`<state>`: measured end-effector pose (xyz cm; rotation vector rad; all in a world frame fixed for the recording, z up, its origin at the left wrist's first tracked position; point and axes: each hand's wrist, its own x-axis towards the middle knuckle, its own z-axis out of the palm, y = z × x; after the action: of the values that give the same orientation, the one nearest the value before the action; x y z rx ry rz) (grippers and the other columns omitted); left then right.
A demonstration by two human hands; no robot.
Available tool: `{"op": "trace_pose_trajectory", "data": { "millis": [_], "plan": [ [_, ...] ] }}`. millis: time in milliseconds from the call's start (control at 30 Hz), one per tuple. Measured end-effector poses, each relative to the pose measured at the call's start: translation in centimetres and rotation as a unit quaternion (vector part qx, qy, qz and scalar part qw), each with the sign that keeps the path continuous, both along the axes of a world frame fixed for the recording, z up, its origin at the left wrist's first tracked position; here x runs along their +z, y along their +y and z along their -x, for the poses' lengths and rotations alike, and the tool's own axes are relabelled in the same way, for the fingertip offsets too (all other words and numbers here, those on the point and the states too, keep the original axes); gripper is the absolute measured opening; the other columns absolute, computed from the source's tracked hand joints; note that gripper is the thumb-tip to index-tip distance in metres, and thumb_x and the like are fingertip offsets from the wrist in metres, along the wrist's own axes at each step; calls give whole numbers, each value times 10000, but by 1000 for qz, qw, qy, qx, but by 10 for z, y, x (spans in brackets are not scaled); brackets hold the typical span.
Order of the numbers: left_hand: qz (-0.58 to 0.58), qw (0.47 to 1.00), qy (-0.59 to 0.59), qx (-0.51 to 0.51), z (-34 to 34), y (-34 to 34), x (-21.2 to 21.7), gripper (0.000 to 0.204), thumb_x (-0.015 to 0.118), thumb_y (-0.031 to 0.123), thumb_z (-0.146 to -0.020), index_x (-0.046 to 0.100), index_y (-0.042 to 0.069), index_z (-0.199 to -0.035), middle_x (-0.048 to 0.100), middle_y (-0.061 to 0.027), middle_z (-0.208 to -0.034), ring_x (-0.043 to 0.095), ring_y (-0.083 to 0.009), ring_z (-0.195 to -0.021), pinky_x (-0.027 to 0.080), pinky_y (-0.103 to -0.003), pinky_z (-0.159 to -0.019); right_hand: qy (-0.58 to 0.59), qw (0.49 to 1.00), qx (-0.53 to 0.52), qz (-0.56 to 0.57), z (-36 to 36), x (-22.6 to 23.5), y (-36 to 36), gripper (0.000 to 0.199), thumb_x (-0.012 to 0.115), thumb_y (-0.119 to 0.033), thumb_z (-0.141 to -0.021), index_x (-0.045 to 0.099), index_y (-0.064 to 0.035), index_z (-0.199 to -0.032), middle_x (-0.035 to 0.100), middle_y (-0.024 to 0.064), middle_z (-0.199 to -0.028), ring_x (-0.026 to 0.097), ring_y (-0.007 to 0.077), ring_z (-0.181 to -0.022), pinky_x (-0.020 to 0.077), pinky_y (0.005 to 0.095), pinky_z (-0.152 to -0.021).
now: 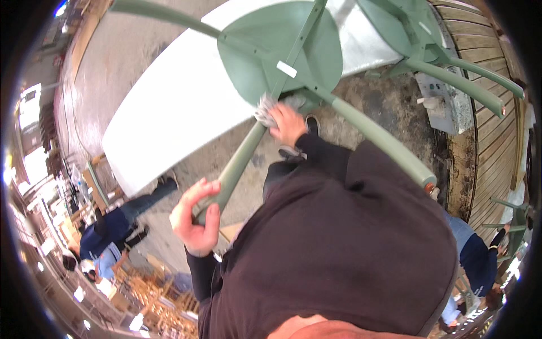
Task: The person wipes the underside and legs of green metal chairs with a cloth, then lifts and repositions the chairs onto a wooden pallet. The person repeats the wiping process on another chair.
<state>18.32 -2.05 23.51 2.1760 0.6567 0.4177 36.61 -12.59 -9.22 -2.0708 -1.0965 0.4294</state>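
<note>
A green chair [243, 68] lies with its underside toward me, its legs pointing outward and a small white label on a crossing brace. Near the free end of one green chair leg [241, 158], my left hand [195, 220] is curled around it. Up where that leg meets the seat, my right hand [289, 125] is closed on a crumpled greyish-white rag [265, 111] pressed against the wood. Part of the rag and some of the right fingers are blurred or hidden. Another leg [384, 138] reaches out past my right side.
Under the chair runs a white-covered surface [169, 121]. A second green chair [389, 25] stands upturned at the far right, beside slatted wooden boards [483, 96]. One person [104, 234] is at the left, another [480, 260] at the right. Wooden parts [155, 296] are piled lower left.
</note>
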Motion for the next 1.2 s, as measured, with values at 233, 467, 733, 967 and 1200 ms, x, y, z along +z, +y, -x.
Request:
{"op": "trace_pose_trajectory", "data": {
  "millis": [233, 467, 733, 967, 1200],
  "plan": [
    [71, 997, -13, -6, 5, 1, -3, 209, 622, 10, -878, 668, -51, -1072, 768, -174, -952, 759, -292, -967, 536, -507, -1016, 194, 860, -456, -120, -8, -42, -55, 446, 629, -288, -988, 525, 88, -1205, 559, 333, -1176, 530, 501, -1127, 428, 521, -998],
    [116, 969, 45, -213, -3, 23, 3, 202, 579, 50, -899, 651, -47, -1062, 760, -183, -893, 761, -303, -934, 502, -534, -1050, 175, 803, -567, 56, 14, -52, 27, 800, 724, -351, -911, 363, -38, -1553, 388, 314, -1365, 533, 505, -1195, 474, 523, -1003],
    [107, 947, 33, -302, 4, 29, -2, 156, 576, 29, -942, 642, -47, -1061, 756, -181, -911, 758, -303, -942, 486, -549, -1055, 111, 859, -463, 187, 0, -28, 26, 589, 721, -330, -847, 552, -96, -1361, 561, 239, -1206, 698, 429, -936, 573, 521, -826],
    [83, 951, 22, -296, 4, 22, -4, 216, 584, -103, -854, 671, -45, -1042, 770, -144, -886, 772, -259, -901, 533, -481, -1027, 35, 932, -295, 209, 3, -36, 40, 345, 746, -324, -835, 681, -68, -1057, 651, 191, -1135, 699, 389, -998, 568, 518, -841],
    [119, 961, 47, -244, 11, 25, -2, 152, 578, -65, -951, 657, -54, -1080, 767, -145, -909, 753, -166, -879, 559, -264, -792, 176, 963, -121, 163, 79, -26, -29, 488, 709, -367, -773, 711, -76, -1165, 708, 258, -1034, 667, 436, -1059, 543, 525, -884]
  ]
}}
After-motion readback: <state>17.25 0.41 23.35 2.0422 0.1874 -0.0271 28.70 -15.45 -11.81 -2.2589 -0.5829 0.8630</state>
